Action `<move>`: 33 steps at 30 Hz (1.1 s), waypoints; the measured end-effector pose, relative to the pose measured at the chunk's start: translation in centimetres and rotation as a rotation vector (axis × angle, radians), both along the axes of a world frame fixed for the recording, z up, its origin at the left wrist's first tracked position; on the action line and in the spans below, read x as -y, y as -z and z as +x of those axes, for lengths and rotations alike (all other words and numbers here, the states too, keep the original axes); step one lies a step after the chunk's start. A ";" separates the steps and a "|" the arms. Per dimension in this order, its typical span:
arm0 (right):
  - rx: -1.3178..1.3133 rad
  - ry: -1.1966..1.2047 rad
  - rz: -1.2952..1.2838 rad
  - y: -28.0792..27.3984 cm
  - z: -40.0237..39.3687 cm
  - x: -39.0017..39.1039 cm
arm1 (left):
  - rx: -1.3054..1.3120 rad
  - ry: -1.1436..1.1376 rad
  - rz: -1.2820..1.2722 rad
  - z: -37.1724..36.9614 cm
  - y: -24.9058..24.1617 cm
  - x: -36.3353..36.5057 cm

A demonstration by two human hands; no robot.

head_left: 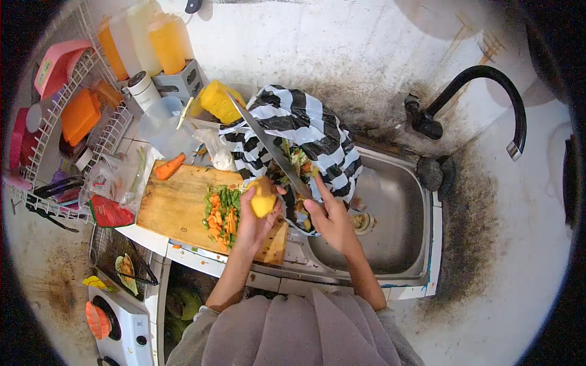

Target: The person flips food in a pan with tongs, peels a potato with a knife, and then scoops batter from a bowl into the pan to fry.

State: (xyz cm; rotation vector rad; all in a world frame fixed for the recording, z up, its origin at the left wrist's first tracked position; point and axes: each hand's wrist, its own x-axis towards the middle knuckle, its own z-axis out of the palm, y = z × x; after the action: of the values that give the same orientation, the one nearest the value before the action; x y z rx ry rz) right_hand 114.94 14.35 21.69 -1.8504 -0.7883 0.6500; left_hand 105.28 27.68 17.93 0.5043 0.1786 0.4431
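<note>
A partly peeled yellow potato (263, 198) with some brown skin on top is held in my left hand (256, 222). My right hand (332, 222) grips a large knife (274, 149), its long blade slanting up and left over a black-and-white checked plastic bag (329, 134). Food scraps (297, 160) show in the bag's opening. Left of my hands lies a wooden cutting board (177, 198) with chopped orange and green vegetables (223, 216) and a piece of carrot (170, 166) at its upper edge.
The steel sink (397, 213) is at the right, with a black faucet (482, 73) above it. A white dish rack (49, 137) stands at the left. Behind the board are a clear plastic container (165, 131) and a yellow bag (221, 100). A stove (125, 332) sits lower left.
</note>
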 end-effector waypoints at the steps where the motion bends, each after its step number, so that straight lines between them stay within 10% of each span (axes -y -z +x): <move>1: 0.061 0.020 0.088 0.0 -0.2 -0.1 | -0.002 -0.004 -0.003 0.0 0.0 0.1; 10: 0.142 -0.079 -0.310 -2.0 0.0 -0.2 | -0.237 -0.020 -0.010 0.3 0.1 0.7; 23: 0.150 -0.214 0.071 -1.4 -1.3 0.4 | -0.343 -0.130 0.003 0.6 -0.5 1.8; 33: 0.677 -0.169 -0.044 -0.7 -2.7 0.4 | -0.359 -0.086 0.286 0.1 -0.5 1.6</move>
State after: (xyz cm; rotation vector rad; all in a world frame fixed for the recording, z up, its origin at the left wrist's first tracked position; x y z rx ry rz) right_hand 112.20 13.95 22.37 -2.0771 -1.3840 0.1225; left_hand 105.35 26.08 18.48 0.8588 0.4882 0.4618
